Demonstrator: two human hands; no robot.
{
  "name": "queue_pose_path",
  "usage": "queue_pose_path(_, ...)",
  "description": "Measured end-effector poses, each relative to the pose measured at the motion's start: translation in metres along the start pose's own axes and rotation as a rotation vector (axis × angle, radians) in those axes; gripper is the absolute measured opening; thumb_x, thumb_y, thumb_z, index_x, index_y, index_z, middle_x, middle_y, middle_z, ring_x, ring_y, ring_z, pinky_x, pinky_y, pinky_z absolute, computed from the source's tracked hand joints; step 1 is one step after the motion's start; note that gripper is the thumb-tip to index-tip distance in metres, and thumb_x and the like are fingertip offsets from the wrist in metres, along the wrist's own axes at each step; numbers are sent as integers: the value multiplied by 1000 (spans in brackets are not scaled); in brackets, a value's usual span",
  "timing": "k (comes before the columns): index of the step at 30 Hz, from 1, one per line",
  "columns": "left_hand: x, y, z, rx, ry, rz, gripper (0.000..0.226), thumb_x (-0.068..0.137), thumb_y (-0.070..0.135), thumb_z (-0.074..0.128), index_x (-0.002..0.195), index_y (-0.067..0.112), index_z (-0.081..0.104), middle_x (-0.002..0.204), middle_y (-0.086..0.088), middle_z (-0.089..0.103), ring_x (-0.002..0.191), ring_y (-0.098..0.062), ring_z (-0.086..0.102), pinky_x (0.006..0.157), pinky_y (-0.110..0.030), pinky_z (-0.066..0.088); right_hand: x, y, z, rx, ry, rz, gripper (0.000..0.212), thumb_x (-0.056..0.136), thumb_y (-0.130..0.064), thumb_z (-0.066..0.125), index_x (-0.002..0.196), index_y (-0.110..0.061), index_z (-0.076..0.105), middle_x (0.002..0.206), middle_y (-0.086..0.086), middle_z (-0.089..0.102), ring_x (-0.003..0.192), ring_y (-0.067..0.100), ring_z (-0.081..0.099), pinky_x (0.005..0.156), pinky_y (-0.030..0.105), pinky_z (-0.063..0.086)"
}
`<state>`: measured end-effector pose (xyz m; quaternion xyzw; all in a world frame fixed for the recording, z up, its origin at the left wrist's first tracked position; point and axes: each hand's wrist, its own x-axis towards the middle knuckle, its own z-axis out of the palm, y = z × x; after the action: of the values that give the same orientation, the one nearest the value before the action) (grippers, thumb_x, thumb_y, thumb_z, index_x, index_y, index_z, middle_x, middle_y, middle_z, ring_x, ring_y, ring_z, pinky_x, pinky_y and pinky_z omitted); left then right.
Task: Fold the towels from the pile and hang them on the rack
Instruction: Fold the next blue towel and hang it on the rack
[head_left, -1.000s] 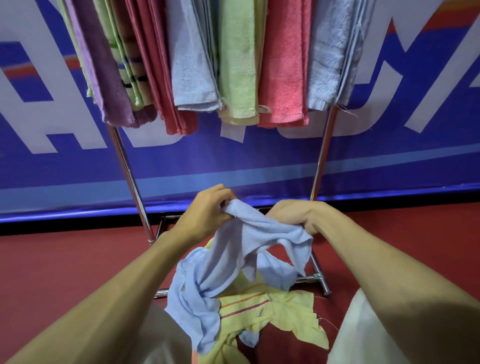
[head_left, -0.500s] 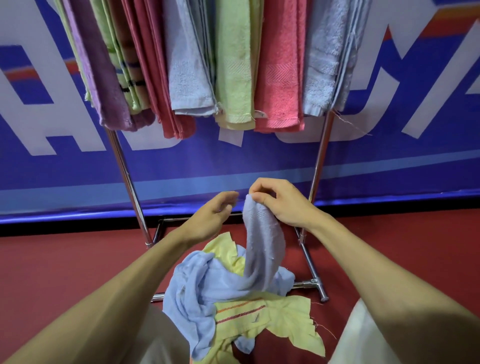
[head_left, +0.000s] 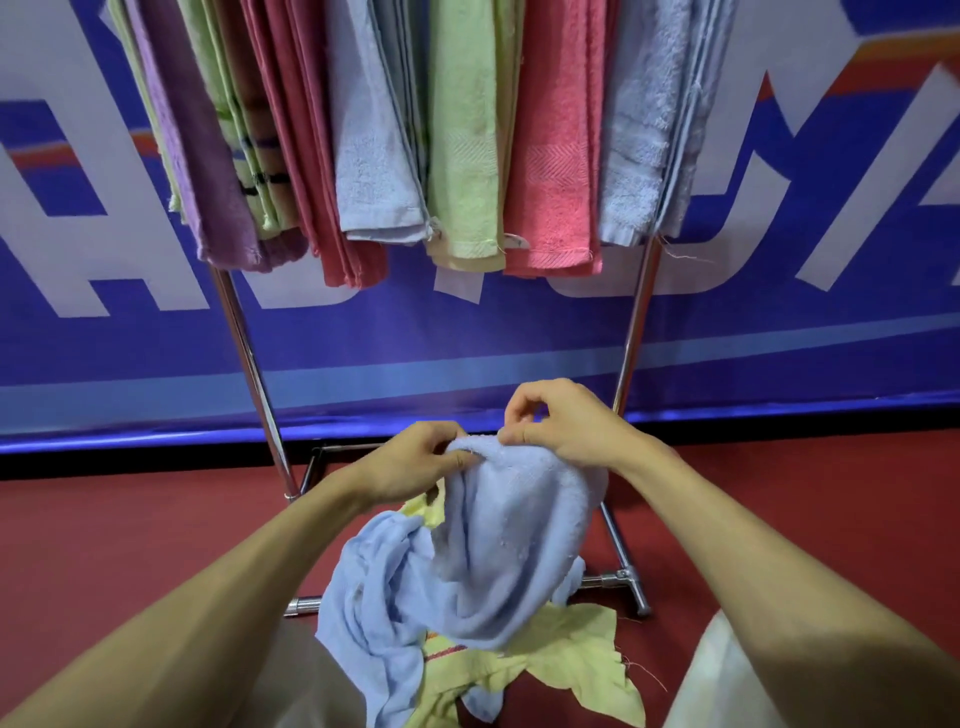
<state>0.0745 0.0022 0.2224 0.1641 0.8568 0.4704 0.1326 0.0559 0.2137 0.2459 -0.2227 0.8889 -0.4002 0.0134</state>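
Observation:
A light blue towel (head_left: 498, 551) hangs crumpled from both my hands above the pile. My left hand (head_left: 415, 462) pinches its top edge on the left, and my right hand (head_left: 561, 426) pinches the same edge just to the right, with the two hands nearly touching. The towel's lower part trails down onto a yellow towel (head_left: 566, 660) with red stripes lying on the floor. The metal rack (head_left: 631, 332) stands right behind, and its top is packed with several folded towels in purple, green, red, blue and pink (head_left: 553, 171).
The rack's foot bar (head_left: 618, 577) runs along the red floor (head_left: 130, 535) beside the pile. A blue banner (head_left: 467, 332) with large white letters covers the wall behind the rack. My knees in light cloth show at the bottom corners.
My left hand has gone back onto the towel's top edge beside my right hand. The towel, a narrow hanging strip half a second ago, now spreads wider between the two hands.

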Motion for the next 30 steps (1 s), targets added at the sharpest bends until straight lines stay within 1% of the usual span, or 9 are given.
queue_pose_path(4,-5,6,-5,-4,128,66,13,94,14,59,86,4,55,67,0,57,51,-11,49,52,-23,42,3,0,7,-109,-152,95,27,88,-49,60,94,-25,71,94,-2,71,87,12,62,86,31,49)
queue_pose_path(8,-9,3,-13,107,147,130,12,88,10,64,82,13,54,69,11,59,55,2,51,55,-13,39,2,-13,10,-120,-388,96,38,94,-46,55,75,-14,64,68,-5,56,62,4,45,62,20,39)
queue_pose_path(11,-13,-2,-18,192,189,129,18,86,11,67,79,20,52,65,13,55,53,1,46,54,-15,37,7,-14,12,-42,-297,37,30,87,-34,68,63,-20,58,56,-13,47,54,1,39,56,19,33)
queue_pose_path(13,-16,-6,-21,249,192,135,19,81,17,69,78,24,52,67,12,57,56,-1,46,58,-21,41,10,-12,12,-9,-163,20,23,84,-31,73,63,-27,64,53,-16,54,53,-2,44,57,18,34)
queue_pose_path(17,-17,-14,-23,388,94,91,14,64,39,64,73,30,59,67,12,65,64,-6,58,86,-34,40,5,-8,6,-183,27,-18,9,81,-35,73,77,-28,76,71,-13,70,68,-2,58,67,21,44)
queue_pose_path(19,-16,-12,-19,261,30,65,12,68,31,68,76,24,62,69,3,66,65,-15,59,82,-34,44,1,-8,5,-170,47,-37,10,83,-36,70,80,-28,75,78,-11,72,73,-1,59,70,23,45)
queue_pose_path(22,-13,-6,-14,89,-19,40,19,80,23,73,88,9,63,78,-3,64,70,-12,55,71,-36,47,-2,-8,3,-111,95,-70,14,87,-36,63,79,-26,68,78,-9,69,76,3,60,74,30,48)
queue_pose_path(27,-10,2,-10,56,-2,-22,56,77,58,64,73,3,51,68,0,41,65,-13,38,58,-27,31,-5,3,-4,-232,175,-16,22,89,-50,52,84,-30,55,79,-5,63,80,22,56,74,42,49)
queue_pose_path(30,-12,7,-10,-61,27,-23,41,78,44,59,68,5,51,68,-3,42,66,-14,39,61,-30,29,-7,5,-7,-317,187,15,26,92,-51,52,85,-27,56,79,-4,62,81,26,56,71,39,45)
